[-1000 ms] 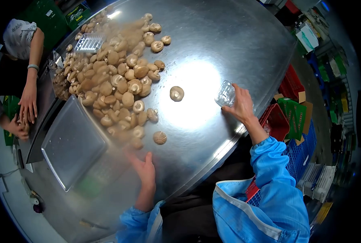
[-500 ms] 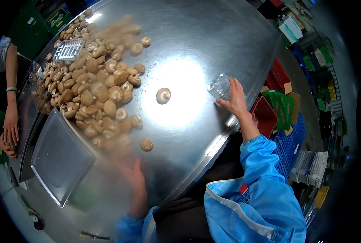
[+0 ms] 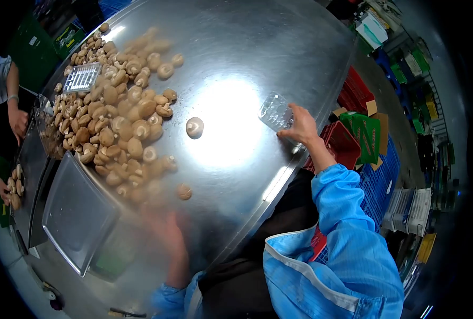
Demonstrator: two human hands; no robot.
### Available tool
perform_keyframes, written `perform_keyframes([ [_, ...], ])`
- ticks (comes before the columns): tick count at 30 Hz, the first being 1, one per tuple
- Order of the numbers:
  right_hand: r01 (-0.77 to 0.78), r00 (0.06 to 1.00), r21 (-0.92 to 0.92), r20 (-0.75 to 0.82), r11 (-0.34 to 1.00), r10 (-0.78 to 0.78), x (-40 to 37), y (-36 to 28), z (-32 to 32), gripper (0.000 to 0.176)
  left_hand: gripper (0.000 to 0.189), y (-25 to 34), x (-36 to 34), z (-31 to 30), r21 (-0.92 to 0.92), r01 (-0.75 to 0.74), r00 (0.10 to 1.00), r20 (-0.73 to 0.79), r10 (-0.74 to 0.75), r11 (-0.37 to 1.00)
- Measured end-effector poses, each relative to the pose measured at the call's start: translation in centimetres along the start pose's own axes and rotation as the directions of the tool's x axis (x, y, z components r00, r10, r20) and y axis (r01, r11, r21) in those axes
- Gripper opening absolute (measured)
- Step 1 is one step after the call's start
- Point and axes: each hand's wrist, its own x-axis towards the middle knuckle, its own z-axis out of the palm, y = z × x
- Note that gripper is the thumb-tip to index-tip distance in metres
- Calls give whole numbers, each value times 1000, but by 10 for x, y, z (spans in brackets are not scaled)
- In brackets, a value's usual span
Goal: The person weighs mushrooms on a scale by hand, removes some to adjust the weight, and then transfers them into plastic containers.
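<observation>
Spanning everything beneath both hands, one steel table [image 3: 236,53] serves as the shared work surface. One heap of mushrooms [image 3: 114,117], too many to count, lies ahead of the left hand [image 3: 164,228] and well to the left of the right hand [image 3: 300,127], probably piled where both people can reach it. One flat metal tray [image 3: 77,212] sits just left of the left hand, near the table's edge.

Two clear plastic punnets show. The held punnet [image 3: 274,112] is pinched at its near edge by the right hand's fingers, seemingly to steady it. The spare punnet [image 3: 81,77] lies on the heap's far side.

Two mushrooms lie apart from the heap: the lone mushroom [image 3: 194,127] between the hands, and the near mushroom [image 3: 183,191] just ahead of the left hand. That hand is blurred, so I cannot tell whether it is spread or curled. A co-worker's hand [image 3: 18,119] shows far to the left.
</observation>
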Motion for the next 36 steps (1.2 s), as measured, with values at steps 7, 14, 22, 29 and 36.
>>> perform_keyframes([
  [7, 28, 1000, -13, 2, 1000, -28, 9, 7, 8, 103, 77, 33, -10, 8, -24, 120, 993, -19, -121, 992],
  [14, 23, 1000, 44, -3, 999, -23, 0, -2, -4, 101, 76, 13, -11, 0, 35, 4, 1000, 11, -5, 999],
  [22, 109, 970, 20, -219, 994, -102, -15, -3, 17, 84, 73, 12, -15, -2, 111, 10, 1000, 7, -11, 994],
  [29, 293, 905, 34, -330, 955, -266, -29, -15, 2, 80, 74, 4, -14, -5, 68, 72, 997, -1, -72, 995],
  [36, 244, 902, 467, -431, 850, -23, -36, -50, -22, 36, 82, -41, 1, -2, 61, -86, 993, -76, 91, 994],
])
